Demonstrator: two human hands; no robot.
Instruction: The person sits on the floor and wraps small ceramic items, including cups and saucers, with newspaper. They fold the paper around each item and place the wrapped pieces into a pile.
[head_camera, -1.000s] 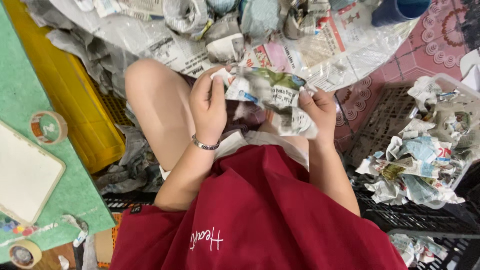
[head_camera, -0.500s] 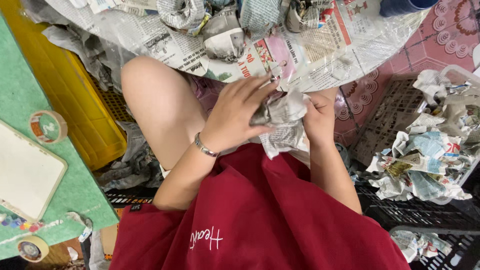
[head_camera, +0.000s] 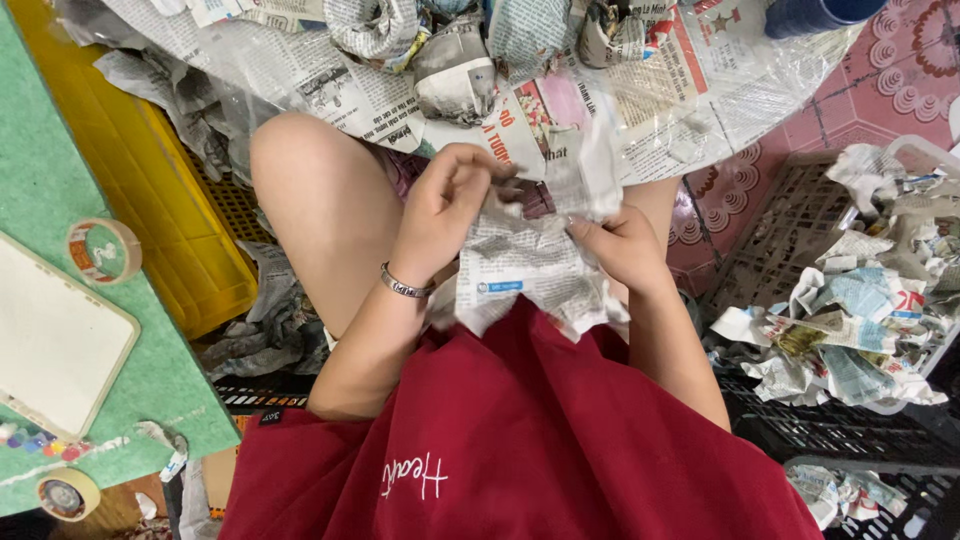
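Observation:
I hold a crumpled sheet of newspaper (head_camera: 530, 270) over my lap with both hands. My left hand (head_camera: 445, 205), with a silver bracelet at the wrist, pinches the sheet's upper left edge. My right hand (head_camera: 620, 245) grips its right side, fingers curled into the paper. Something dark shows between my hands at the top of the sheet, mostly hidden by paper. My red shirt (head_camera: 520, 450) fills the lower middle of the view.
Flat newspaper sheets (head_camera: 640, 90) with several wrapped bundles (head_camera: 455, 65) lie ahead. A basket of crumpled paper (head_camera: 860, 320) stands on the right over black crates (head_camera: 840, 430). A yellow crate (head_camera: 150, 190) and a green table (head_camera: 150, 380) with tape rolls (head_camera: 103, 250) and a white tablet (head_camera: 50, 345) are at left.
The newspaper has opened out and hangs lower over my lap. My left hand has shifted from covering the bundle to pinching the sheet's top edge; my right hand moved slightly right.

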